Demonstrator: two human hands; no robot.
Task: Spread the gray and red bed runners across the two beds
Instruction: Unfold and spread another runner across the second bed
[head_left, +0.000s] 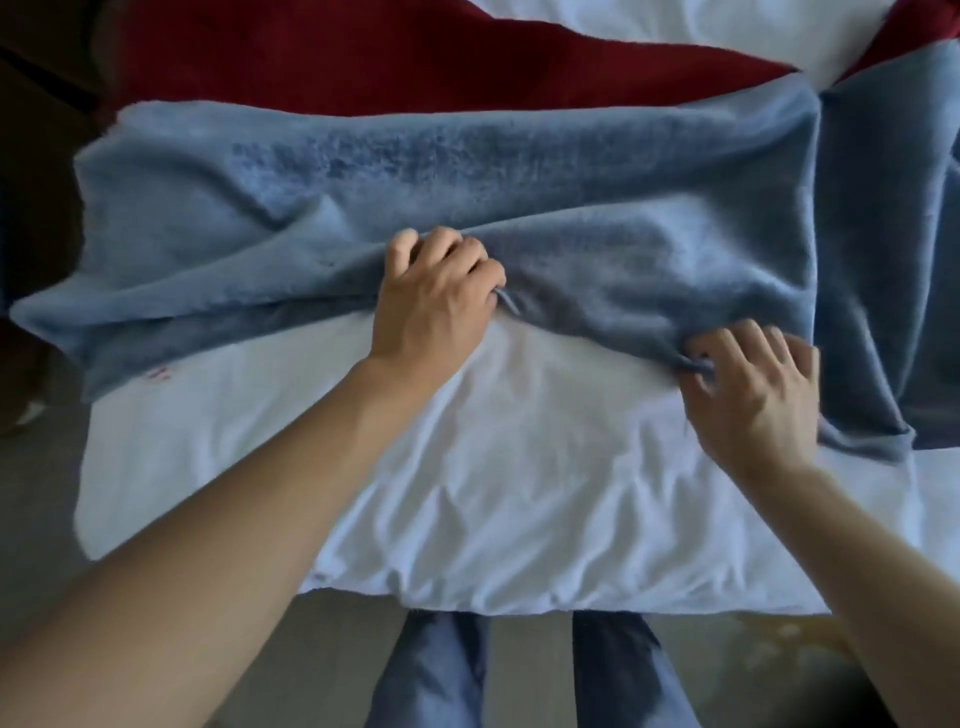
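Observation:
The gray bed runner (467, 192), a plush blue-gray cloth, lies crumpled across the white bed (493, 493) in front of me, running from the left edge off to the right. My left hand (436, 301) grips its near edge at the middle, fingers curled into the fabric. Further right, my right hand (753, 389) pinches the same near edge. Behind the gray cloth lies the red bed runner (363, 57), stretched across the far side of the bed.
White sheet (701, 26) shows beyond the red runner at the top right. The bed's foot edge is just in front of my legs (519, 675), which stand on a grey floor (41, 467). Dark floor lies at the left.

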